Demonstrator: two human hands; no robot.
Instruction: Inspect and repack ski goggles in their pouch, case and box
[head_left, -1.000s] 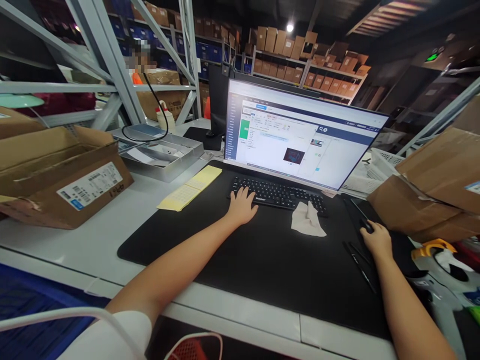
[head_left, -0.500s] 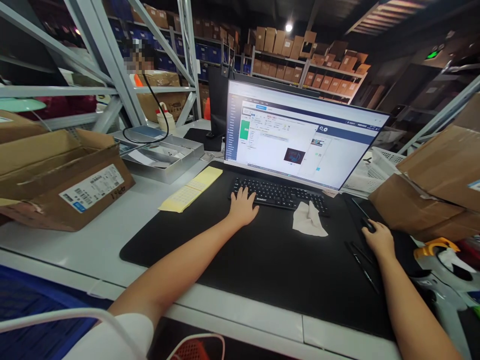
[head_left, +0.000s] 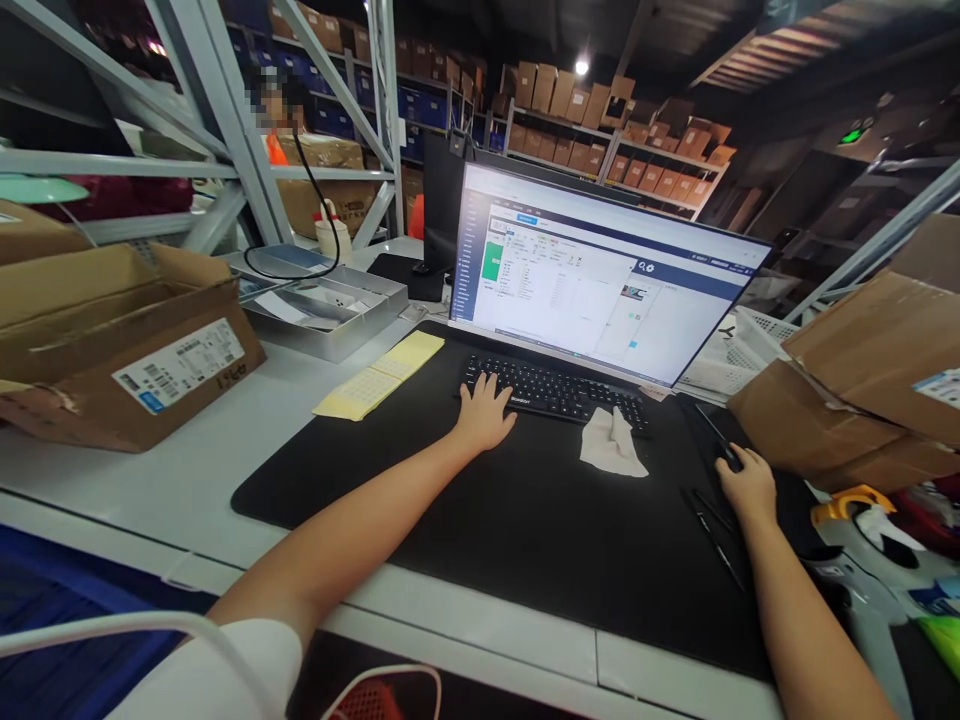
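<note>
My left hand (head_left: 484, 414) rests with its fingers spread on the left end of a black keyboard (head_left: 551, 392). My right hand (head_left: 748, 482) is wrapped round a black mouse (head_left: 731, 458) at the right side of the black desk mat (head_left: 525, 530). Behind the keyboard stands a lit monitor (head_left: 570, 290) showing a window with lists and a small picture. A crumpled white tissue (head_left: 613, 445) lies against the keyboard's lower right edge. Two thin dark pens (head_left: 716, 540) lie on the mat, left of my right wrist.
Yellow label sheets (head_left: 379, 378) lie left of the keyboard, near a grey tray (head_left: 330, 330) of papers. An open cardboard box (head_left: 127, 350) stands at the left. More boxes (head_left: 847, 410) and a tape dispenser (head_left: 855, 510) are at the right. Another person's head is visible behind the rack.
The dark picture on the monitor has gone and the list there looks different. The view has shifted slightly. My left hand stays on the keyboard and my right hand stays on the mouse.
</note>
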